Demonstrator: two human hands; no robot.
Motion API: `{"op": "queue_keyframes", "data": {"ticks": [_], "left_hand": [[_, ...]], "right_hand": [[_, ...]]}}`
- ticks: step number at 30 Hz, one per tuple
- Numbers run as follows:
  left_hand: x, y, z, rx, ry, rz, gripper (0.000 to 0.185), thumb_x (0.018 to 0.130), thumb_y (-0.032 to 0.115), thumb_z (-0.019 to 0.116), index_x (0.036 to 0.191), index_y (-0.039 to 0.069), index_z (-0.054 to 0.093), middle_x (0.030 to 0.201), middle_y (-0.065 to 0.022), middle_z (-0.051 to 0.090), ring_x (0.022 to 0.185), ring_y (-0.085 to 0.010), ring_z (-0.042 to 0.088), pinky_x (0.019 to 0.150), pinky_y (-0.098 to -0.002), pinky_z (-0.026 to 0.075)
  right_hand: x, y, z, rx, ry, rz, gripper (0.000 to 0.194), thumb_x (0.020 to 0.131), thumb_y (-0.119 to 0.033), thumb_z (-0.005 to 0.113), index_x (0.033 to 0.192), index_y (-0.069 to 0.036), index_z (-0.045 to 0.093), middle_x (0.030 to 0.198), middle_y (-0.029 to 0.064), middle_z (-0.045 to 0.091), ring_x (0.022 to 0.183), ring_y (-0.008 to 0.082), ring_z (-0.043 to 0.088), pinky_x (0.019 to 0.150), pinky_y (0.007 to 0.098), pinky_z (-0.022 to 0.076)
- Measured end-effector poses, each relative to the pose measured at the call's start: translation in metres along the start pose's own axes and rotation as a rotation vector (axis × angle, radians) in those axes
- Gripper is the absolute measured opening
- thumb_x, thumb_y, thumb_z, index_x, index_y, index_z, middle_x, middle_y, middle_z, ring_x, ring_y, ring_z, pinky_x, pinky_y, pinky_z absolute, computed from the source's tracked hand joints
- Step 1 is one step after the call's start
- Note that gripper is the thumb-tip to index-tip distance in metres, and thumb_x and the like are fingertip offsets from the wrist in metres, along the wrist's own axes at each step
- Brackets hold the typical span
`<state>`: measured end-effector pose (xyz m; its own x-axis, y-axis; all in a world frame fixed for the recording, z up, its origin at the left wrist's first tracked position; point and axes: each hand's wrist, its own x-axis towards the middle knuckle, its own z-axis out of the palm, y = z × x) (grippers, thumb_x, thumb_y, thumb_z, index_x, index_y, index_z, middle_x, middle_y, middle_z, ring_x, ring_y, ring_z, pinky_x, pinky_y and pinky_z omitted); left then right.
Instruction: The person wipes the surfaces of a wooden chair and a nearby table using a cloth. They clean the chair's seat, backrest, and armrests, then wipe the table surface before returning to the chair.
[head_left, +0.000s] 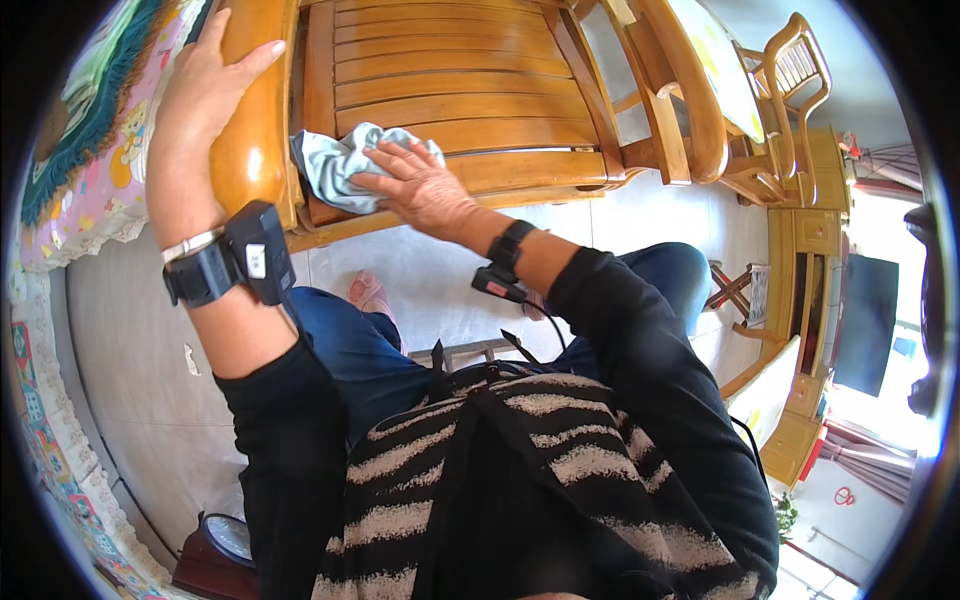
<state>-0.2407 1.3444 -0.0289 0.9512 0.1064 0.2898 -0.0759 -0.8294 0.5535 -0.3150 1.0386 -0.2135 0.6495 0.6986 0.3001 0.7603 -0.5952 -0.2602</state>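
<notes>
My right hand (415, 184) lies spread on a crumpled light-blue cloth (349, 166), pressing it against the front left corner of a slatted wooden seat (465, 112). The cloth's left edge touches the inner side of the broad wooden armrest (251, 142). On top of that armrest rests my left hand (206, 86), bare, with thumb and fingers apart. Both wrists carry black strapped devices with cables. Part of the cloth is hidden under my right palm.
A bed or couch with a patterned, lace-edged cover (90, 202) borders the left armrest. Another curved wooden armrest (701, 112) stands at the right, beside a folding stool (739, 292). A dark red case (214, 559) is on the floor at lower left.
</notes>
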Motion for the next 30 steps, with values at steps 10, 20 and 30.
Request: {"op": "queue_keyframes", "data": {"ticks": [10,20,30], "left_hand": [[-0.001,-0.007,0.0,-0.005,-0.009,-0.007,0.087,0.088,0.048,0.08,0.155,0.007,0.044,0.148,-0.0215,0.055,0.138,-0.0292,0.052,0.114,-0.0358,0.039],[-0.009,0.021,-0.006,0.064,0.016,0.016,0.084,0.088,0.046,0.079,0.154,0.007,0.046,0.156,-0.022,0.047,0.145,-0.0293,0.045,0.119,-0.0375,0.034],[-0.047,0.006,-0.012,-0.177,0.043,-0.055,0.078,0.092,0.046,0.074,0.156,0.014,0.045,0.162,-0.0147,0.042,0.15,-0.0267,0.038,0.12,-0.0367,0.032]], "right_hand": [[-0.135,0.184,-0.092,-0.384,0.035,0.962,0.059,0.101,-0.031,0.054,0.156,-0.019,0.041,0.156,0.0228,0.043,0.148,0.0388,0.033,0.119,0.0591,0.024],[0.027,-0.032,-0.005,0.064,-0.184,-0.162,0.057,0.097,-0.021,0.061,0.152,-0.026,0.047,0.16,0.0143,0.04,0.154,0.0318,0.029,0.126,0.057,0.0187],[-0.014,0.214,-0.053,-0.233,-0.113,0.701,0.054,0.106,-0.037,0.043,0.158,-0.022,0.038,0.161,0.0174,0.038,0.15,0.0349,0.034,0.121,0.0614,0.0224]]}}
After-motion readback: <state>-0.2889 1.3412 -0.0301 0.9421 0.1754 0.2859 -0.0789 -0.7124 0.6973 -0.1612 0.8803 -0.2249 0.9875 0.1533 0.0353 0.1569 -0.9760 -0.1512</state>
